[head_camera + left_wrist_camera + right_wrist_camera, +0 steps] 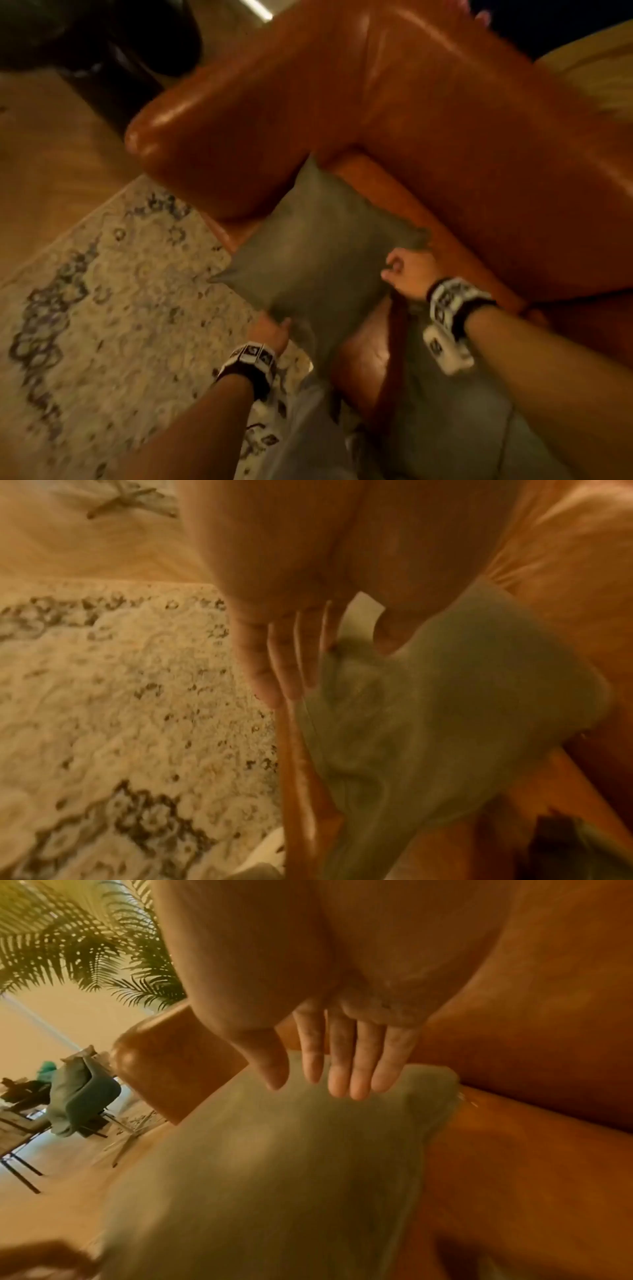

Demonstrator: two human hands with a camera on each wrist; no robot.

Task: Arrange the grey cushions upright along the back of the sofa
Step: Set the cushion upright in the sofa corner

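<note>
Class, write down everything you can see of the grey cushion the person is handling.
The grey cushion is square and soft, in plain matte fabric with pointed corners, slightly creased. It sits tilted over the orange leather sofa seat beside the armrest, one corner overhanging the rug. The left hand pinches its near corner; the right hand touches its right edge.

Sofa (428, 137): orange-brown leather, smooth, glossy, with highlights on the arm. Cushion (318, 246): grey cloth, matt, soft-looking. Rug (102, 308): pale, patterned, textured pile. Floor (44, 147): wood, smooth.
</note>
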